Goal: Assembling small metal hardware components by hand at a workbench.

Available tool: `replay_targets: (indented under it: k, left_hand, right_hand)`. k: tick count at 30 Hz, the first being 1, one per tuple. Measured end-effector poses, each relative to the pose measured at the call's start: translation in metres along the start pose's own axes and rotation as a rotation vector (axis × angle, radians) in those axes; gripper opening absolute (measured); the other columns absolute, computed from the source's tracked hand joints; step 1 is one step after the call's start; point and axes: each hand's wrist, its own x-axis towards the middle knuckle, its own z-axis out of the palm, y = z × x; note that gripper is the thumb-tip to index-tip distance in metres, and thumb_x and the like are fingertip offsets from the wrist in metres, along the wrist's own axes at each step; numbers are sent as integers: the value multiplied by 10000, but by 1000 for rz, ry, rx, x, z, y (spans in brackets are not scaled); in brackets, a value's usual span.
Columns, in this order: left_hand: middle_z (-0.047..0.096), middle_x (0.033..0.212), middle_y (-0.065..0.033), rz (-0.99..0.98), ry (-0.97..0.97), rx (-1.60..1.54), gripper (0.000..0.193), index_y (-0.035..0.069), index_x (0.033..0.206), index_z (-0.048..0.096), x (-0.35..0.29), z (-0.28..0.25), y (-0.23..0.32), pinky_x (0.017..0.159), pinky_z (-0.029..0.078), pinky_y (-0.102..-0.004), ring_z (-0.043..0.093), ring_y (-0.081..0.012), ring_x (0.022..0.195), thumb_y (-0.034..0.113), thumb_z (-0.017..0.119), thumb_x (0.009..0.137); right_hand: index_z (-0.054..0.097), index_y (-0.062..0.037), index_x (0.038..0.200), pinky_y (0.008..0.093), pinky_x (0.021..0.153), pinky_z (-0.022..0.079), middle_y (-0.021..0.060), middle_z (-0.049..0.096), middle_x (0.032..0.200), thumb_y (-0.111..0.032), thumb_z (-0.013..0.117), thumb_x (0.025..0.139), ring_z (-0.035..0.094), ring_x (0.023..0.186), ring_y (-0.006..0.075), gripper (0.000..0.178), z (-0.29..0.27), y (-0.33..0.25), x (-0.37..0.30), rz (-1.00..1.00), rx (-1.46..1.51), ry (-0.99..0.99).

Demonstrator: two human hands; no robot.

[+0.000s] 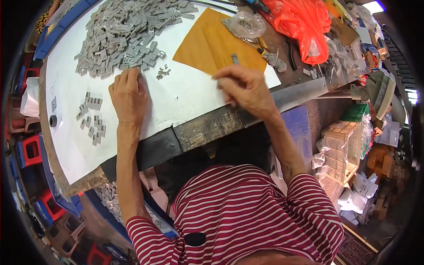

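My left hand (128, 95) rests on the white sheet (176, 99) with bent fingers drawn together at the near edge of a heap of small flat grey pieces (123, 33). Its fingertips meet the heap, and what they pinch is hidden. Over the sheet's right part, by the near corner of a brown cardboard piece (198, 44), my right hand (247, 90) is curled with thumb and fingers together. Anything in that grip is too small to make out. One grey piece (235, 58) lies on the cardboard just beyond it. Tiny metal parts (163, 72) form a little pile between the hands.
Several grey pieces (92, 119) lie apart at the left, near a black ring (53, 120). A clear bag of small metal parts (247, 25) sits on the cardboard; a red plastic bag (304, 26) lies at the back right. The worn table edge (207, 130) runs in front of me.
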Motion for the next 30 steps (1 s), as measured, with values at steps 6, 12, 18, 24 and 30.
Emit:
replay_targets:
  k: [6, 12, 18, 24, 30]
  left_hand:
    - [584, 937, -61, 53, 14, -14, 260, 62, 938, 549, -3, 1, 0, 735, 400, -346, 539, -234, 868, -39, 567, 699]
    - [589, 865, -62, -16, 32, -103, 154, 59, 890, 560, -1, -1, 7, 695, 423, -338, 554, -231, 811, 21, 605, 748]
    - [580, 812, -76, -42, 51, -163, 141, 57, 879, 560, 4, 3, 3, 661, 440, -349, 559, -255, 745, 33, 621, 754]
    - [570, 814, -98, -119, 26, -268, 138, 41, 878, 563, 4, 1, 3, 660, 450, -351, 560, -276, 733, 7, 611, 753]
    - [568, 827, -102, -122, 20, -288, 134, 35, 882, 566, 4, 1, 2, 651, 455, -342, 566, -270, 724, 1, 602, 758]
  right_hand:
    - [595, -4, 860, 350, 615, 446, 154, 570, 780, -51, 535, 785, 567, 688, 304, 107, -46, 27, 32, -431, -637, 369]
    - [568, -32, 867, 388, 615, 447, 122, 529, 813, -69, 551, 785, 560, 710, 331, 91, -62, 42, 45, -532, -896, 212]
    - [532, -53, 887, 397, 605, 451, 111, 507, 841, -92, 563, 791, 562, 723, 330, 108, -62, 47, 49, -598, -1065, 126]
    - [546, -27, 868, 378, 648, 445, 120, 529, 824, -106, 562, 799, 559, 729, 328, 106, -71, 42, 55, -553, -920, 36]
    - [579, 7, 828, 330, 655, 444, 133, 586, 748, -113, 561, 796, 576, 711, 273, 126, -80, 38, 67, -387, -794, -50]
